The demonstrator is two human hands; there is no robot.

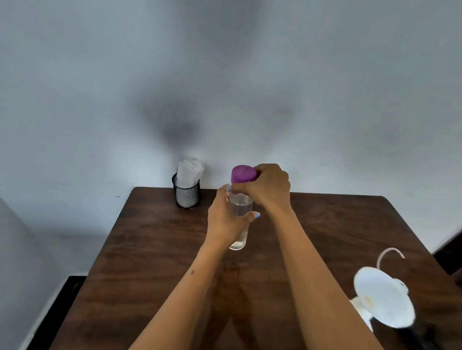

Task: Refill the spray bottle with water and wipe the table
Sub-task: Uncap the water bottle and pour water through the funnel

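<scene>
mesh cup (186,196) with napkins (189,171) | white fan (384,297)

Left hand (224,219): fingers curled in a grip, thumb forward (nails painted blue).
Right hand (267,188): higher, fingers curled, gripping from above.

No text, label, brand, number or sign can be read anywhere in the frame; every surface in view is either plain or too blurred to show any lettering.

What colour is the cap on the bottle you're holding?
Purple cap, gripped by the right hand, on the clear bottle; head view shows it.
</scene>
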